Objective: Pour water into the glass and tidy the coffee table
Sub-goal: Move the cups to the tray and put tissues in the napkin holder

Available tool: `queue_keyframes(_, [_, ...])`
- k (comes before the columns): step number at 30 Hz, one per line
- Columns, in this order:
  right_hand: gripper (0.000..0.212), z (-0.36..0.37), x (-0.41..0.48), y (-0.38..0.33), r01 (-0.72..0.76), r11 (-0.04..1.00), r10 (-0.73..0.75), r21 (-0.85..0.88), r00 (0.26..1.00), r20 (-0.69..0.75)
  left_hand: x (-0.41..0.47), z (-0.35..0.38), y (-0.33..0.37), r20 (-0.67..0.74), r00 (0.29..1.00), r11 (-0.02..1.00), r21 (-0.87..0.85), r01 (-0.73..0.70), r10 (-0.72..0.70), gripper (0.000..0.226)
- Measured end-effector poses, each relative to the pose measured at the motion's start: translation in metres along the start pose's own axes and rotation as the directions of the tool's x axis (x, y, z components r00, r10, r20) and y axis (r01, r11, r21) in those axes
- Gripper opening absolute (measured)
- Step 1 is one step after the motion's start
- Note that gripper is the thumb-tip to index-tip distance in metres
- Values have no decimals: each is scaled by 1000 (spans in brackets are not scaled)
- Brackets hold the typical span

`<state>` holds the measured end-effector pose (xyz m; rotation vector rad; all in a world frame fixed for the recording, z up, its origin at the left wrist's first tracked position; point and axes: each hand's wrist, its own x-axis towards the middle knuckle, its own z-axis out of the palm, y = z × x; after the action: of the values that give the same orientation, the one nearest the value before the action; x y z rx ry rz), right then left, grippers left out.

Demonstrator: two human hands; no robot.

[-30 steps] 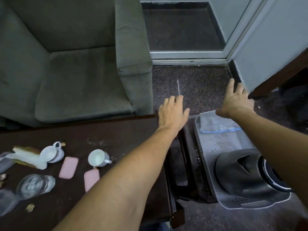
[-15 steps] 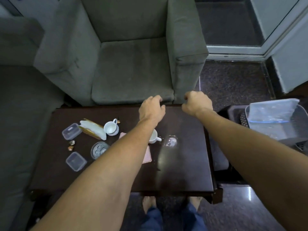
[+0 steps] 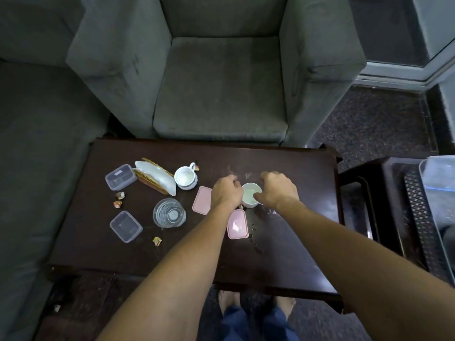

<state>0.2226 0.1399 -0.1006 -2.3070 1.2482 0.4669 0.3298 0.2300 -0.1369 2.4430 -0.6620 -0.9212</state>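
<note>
A clear empty glass [image 3: 169, 213] stands left of centre on the dark coffee table [image 3: 283, 254]. A small white cup [image 3: 249, 193] sits between my hands. My left hand [image 3: 226, 190] is curled in a fist just left of it, over a pink lid [image 3: 201, 201]. My right hand [image 3: 277, 189] curls over the cup's right rim and hides its handle. A second pink lid [image 3: 237, 223], another white cup [image 3: 186, 177], two clear containers [image 3: 120, 176] [image 3: 126, 226], a white packet on a woven holder [image 3: 155, 177] and several wrappers [image 3: 157, 240] lie around.
A grey armchair [image 3: 219, 89] stands behind the table and a sofa [image 3: 37, 143] runs along the left. At the right, a dark side table [image 3: 364, 193] carries a clear plastic bin [image 3: 438, 183]. Dark drops [image 3: 253, 237] spot the tabletop. My feet show under the near edge.
The view swung left from the floor and the bin to the coffee table. Both hands drew back from the table's far edge, closed, and came down beside the small white cup.
</note>
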Motion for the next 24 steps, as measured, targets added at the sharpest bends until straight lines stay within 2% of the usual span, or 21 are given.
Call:
queue_keyframes(7, [60,31,16,-2,7,998,-6,-60,1000,13,12,22,-15,90,995,998,-43,51,-47,40])
queue_keyframes(14, [65,34,23,-8,74,991,-74,-112,997,6,16,28,-23,76,996,991,-119,52,-43,34])
queue_keyframes(19, [60,33,23,-13,81,991,-81,-105,997,5,19,28,-23,75,995,986,-150,74,-63,28])
queue_keyframes(22, [64,21,19,-11,93,991,-95,-96,995,-13,20,25,-17,106,991,965,-240,109,-86,29])
queue_keyframes(24, [63,9,16,-7,106,991,-109,-87,994,-29,17,22,-10,177,975,909,-370,189,-131,32])
